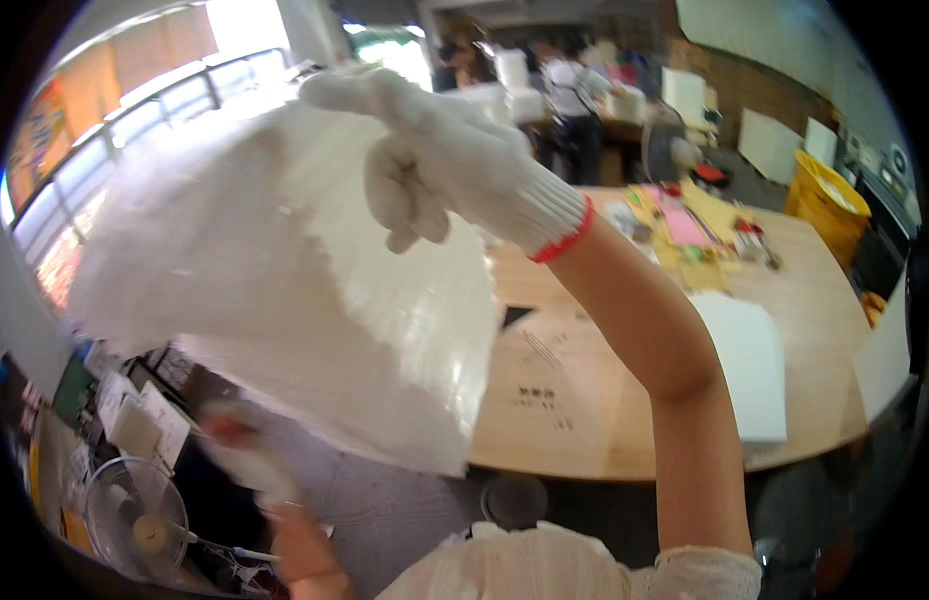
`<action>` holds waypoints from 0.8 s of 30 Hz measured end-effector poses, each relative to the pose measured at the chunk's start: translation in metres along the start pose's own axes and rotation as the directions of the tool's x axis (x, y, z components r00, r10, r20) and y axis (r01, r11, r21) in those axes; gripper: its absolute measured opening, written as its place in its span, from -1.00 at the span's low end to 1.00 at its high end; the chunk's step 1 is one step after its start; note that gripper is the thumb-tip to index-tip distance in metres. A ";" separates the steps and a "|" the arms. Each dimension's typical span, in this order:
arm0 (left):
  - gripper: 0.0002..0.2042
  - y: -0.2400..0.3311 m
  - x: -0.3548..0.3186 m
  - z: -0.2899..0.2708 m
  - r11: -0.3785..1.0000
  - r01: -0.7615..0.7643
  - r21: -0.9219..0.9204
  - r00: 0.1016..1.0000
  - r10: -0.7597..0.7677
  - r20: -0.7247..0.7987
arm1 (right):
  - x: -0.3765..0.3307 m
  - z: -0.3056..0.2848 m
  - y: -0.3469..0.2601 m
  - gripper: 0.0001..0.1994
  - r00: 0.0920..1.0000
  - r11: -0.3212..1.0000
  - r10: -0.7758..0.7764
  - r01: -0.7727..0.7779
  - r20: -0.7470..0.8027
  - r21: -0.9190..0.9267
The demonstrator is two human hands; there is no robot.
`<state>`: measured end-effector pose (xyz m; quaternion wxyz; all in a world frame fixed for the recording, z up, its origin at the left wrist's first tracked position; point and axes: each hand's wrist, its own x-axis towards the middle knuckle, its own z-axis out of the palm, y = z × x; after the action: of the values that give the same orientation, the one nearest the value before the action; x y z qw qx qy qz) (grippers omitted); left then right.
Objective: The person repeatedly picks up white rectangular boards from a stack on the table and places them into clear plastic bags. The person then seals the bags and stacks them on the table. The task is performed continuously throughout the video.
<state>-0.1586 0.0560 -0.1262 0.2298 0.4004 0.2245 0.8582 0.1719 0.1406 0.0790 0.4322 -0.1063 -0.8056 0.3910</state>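
Observation:
My right hand [435, 160], in a white knit glove with a red cuff, is raised in front of me. Its fingers are closed at the upper edge of a large, glossy white sheet [285, 250], which looks like plastic or foam wrap. The sheet hangs down to the left and reaches past the table's near edge. Low on the left, my left hand [250, 455] is smeared by motion, below the sheet and apart from it. A reddish patch shows at its fingers, too blurred to name.
A wooden table [605, 440] with dark printed marks curves across the right. On it lie a white board [740, 365] and, farther back, pink and yellow papers [685, 225]. A standing fan [135, 515] is at lower left, a yellow bin [830, 210] at right. People [573, 95] stand behind.

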 end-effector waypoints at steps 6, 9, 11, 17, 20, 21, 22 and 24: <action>-0.84 -0.206 -0.244 0.052 0.801 -0.014 0.598 0.385 -0.548 0.742 | -0.200 0.001 0.080 -0.46 0.901 0.952 0.254 -0.169 -0.352 0.256; -0.73 -0.249 -0.269 0.066 0.643 -0.407 0.649 0.173 -0.643 0.746 | -0.306 0.038 0.128 -0.53 0.513 0.787 0.617 -0.403 -0.597 0.467; -0.65 -0.274 -0.268 0.053 0.589 -0.492 0.641 0.076 -0.704 0.706 | -0.360 0.073 0.150 -0.58 0.228 0.628 0.762 -0.493 -0.607 0.603; -0.73 -0.274 -0.247 0.030 0.578 -0.481 0.659 0.139 -0.692 0.708 | -0.445 0.166 0.164 -0.68 -0.204 0.244 0.897 -0.512 -0.392 0.824; -0.74 -0.306 -0.243 0.026 0.557 -0.596 0.578 0.145 -0.633 0.760 | -0.408 0.170 0.155 -0.59 -0.248 0.006 0.950 -0.591 -0.189 0.807; -0.74 -0.305 -0.239 0.045 0.520 -0.556 0.648 0.033 -0.765 0.643 | -0.403 0.167 0.159 -0.60 -0.189 0.045 0.960 -0.621 -0.205 0.783; -0.74 -0.310 -0.238 0.054 0.571 -0.437 0.695 0.063 -0.751 0.657 | -0.397 0.168 0.165 -0.60 -0.119 0.086 0.969 -0.653 -0.214 0.752; -0.73 -0.311 -0.254 0.058 0.649 -0.162 0.744 0.092 -0.740 0.666 | -0.423 0.177 0.232 -0.60 0.029 0.126 0.992 -0.430 -0.126 0.894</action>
<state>0.0999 0.1684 -0.4178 0.3412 0.8366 0.3931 0.1709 0.2504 -0.0146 -0.4046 0.4169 -0.5330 -0.1364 0.7235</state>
